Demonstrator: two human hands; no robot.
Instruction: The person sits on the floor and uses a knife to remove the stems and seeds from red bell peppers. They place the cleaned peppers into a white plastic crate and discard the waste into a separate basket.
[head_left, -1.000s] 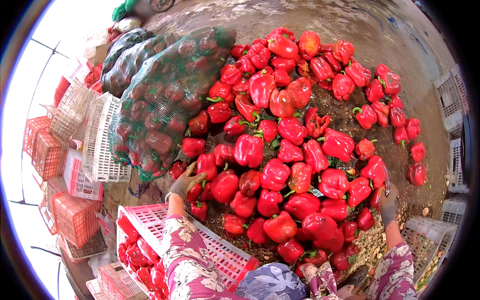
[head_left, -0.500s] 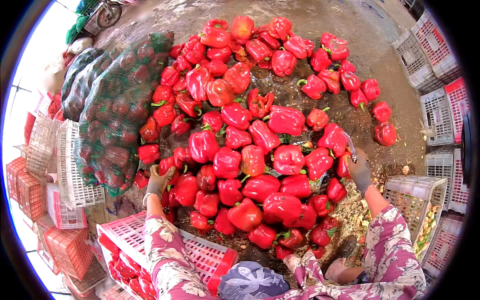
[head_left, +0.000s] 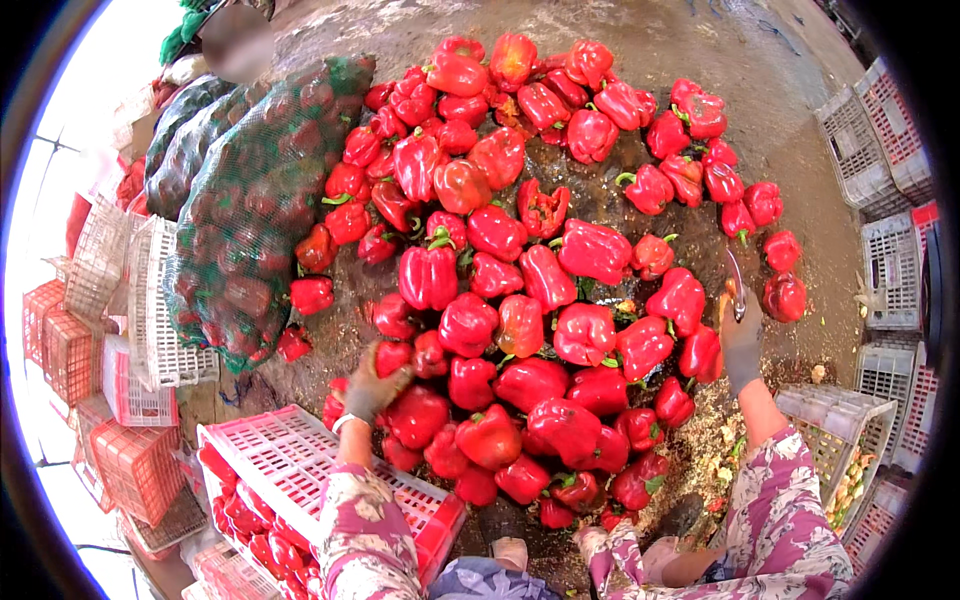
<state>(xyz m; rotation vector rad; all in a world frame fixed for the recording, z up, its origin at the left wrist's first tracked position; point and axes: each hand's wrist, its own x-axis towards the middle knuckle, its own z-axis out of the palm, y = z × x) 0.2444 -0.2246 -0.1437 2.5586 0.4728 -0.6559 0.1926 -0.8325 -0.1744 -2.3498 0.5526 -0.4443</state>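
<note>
A large heap of red bell peppers (head_left: pixel 522 380) lies on the ground in front of me. My left hand (head_left: pixel 374 388), in a soiled glove, reaches over the heap's near left edge. Its thumb and fingers are apart, touching or just above the peppers, and nothing shows in its grasp. To the right of the heap, my gloved right hand (head_left: pixel 741 340) is closed around a small curved knife (head_left: pixel 737 268). The blade points up and away from me, clear of the peppers. The handle is mostly hidden in my fist.
Green mesh sacks (head_left: pixel 262 200) full of peppers lie at the left. By my left forearm, a pink-and-white crate (head_left: pixel 290 440) leans near cut red peppers (head_left: pixel 265 535). A crate of scraps (head_left: pixel 840 410) stands at the right. Stacked crates (head_left: pixel 135 465) line both sides.
My left hand has moved right and nearer, onto the peppers at the heap's edge. My right hand, still holding the knife, has shifted right, away from the heap. The whole view has shifted slightly.
</note>
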